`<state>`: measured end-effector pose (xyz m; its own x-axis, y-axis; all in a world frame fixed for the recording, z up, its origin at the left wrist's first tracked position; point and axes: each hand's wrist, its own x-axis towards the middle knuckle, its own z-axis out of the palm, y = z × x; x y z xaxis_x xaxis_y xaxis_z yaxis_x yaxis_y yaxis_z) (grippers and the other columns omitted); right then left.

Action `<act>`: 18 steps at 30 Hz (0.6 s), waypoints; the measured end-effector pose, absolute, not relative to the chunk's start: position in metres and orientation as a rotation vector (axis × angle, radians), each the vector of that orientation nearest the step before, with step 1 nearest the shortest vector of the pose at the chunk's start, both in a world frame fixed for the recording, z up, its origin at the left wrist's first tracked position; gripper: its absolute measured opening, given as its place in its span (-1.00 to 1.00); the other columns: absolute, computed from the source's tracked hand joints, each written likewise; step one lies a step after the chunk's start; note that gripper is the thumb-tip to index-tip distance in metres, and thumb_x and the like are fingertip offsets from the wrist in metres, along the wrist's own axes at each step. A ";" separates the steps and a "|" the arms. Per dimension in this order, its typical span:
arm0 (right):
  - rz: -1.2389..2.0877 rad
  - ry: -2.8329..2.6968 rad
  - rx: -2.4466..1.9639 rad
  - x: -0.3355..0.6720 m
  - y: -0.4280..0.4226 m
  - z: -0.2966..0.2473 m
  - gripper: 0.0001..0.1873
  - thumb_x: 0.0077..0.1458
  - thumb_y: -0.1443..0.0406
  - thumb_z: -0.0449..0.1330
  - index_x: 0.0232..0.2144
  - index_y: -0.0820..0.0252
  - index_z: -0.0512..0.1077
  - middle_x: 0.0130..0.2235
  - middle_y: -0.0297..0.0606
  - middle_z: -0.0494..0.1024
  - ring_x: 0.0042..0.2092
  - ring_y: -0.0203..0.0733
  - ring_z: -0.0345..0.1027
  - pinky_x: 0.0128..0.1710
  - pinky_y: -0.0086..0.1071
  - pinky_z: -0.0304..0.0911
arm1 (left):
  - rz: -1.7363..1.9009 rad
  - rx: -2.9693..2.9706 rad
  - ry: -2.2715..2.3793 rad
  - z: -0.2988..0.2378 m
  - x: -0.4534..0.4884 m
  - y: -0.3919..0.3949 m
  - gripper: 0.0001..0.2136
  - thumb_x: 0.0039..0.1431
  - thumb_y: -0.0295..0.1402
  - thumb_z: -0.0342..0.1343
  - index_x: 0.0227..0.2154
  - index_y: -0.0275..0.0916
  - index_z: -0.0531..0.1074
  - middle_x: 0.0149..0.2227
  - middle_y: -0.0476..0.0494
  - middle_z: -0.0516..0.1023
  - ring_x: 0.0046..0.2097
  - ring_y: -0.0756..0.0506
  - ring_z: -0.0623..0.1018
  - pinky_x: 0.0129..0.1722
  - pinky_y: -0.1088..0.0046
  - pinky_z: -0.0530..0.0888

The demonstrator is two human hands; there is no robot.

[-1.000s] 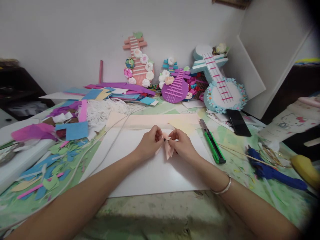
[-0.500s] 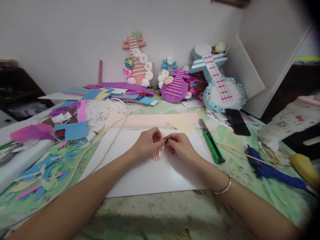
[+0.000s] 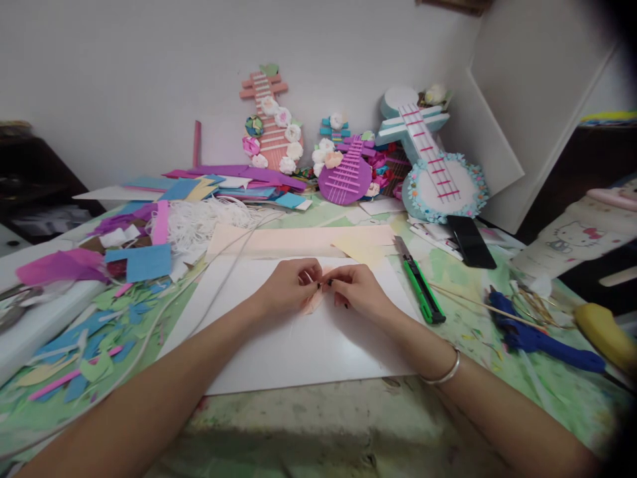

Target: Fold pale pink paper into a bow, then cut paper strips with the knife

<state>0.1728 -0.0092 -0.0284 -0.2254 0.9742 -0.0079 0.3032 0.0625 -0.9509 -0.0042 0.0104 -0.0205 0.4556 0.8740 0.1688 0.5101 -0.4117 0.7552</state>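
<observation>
My forearms reach in from the near edge and converge, wrists low, so my hands meet fingertip to fingertip. My left hand (image 3: pixel 290 287) and right hand (image 3: pixel 359 289) pinch a pink paper piece (image 3: pixel 313 303), fingers curled tight on it. It sits just under the pinch, against the white sheet (image 3: pixel 298 352). Bare sheet spreads toward me. A green utility knife (image 3: pixel 421 287) lies right of my right hand, apart.
</observation>
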 end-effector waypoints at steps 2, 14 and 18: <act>1.217 -1.611 -1.299 0.173 -0.009 -0.027 -0.75 -0.12 0.42 0.06 -0.42 0.26 0.54 -0.56 -0.33 0.49 -0.63 -0.39 0.28 -0.68 -0.54 0.10 | 0.753 2.120 1.135 -0.019 -0.003 0.008 -0.92 -0.02 -0.37 0.04 -0.49 -0.22 0.42 -0.48 0.03 0.47 -0.49 0.05 0.37 -0.47 0.53 0.32; 1.312 -1.546 -1.242 0.175 -0.009 -0.024 -0.82 -0.13 0.41 0.09 -0.40 0.26 0.45 -0.42 -0.26 0.56 -0.59 -0.37 0.35 -0.66 -0.52 0.12 | 0.822 2.179 1.232 -0.023 0.000 0.004 -0.93 -0.08 -0.41 0.09 -0.56 -0.22 0.29 -0.52 0.02 0.40 -0.47 0.02 0.35 -0.45 0.49 0.27; 0.928 -1.761 -1.168 0.187 -0.007 -0.012 -0.83 -0.15 0.40 0.19 -0.38 0.20 0.44 -0.24 -0.22 0.56 -0.31 -0.24 0.42 -0.38 -0.41 0.27 | 0.857 2.026 1.326 -0.022 -0.003 0.008 -0.84 -0.08 -0.29 0.14 -0.55 -0.23 0.28 -0.55 0.02 0.39 -0.52 0.03 0.35 -0.53 0.52 0.24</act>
<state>0.1870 -0.0073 -0.0121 -0.2441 0.9434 0.2247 0.3481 0.3015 -0.8876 -0.0030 0.0083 -0.0223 0.3045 0.9302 0.2047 0.5686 -0.3500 0.7444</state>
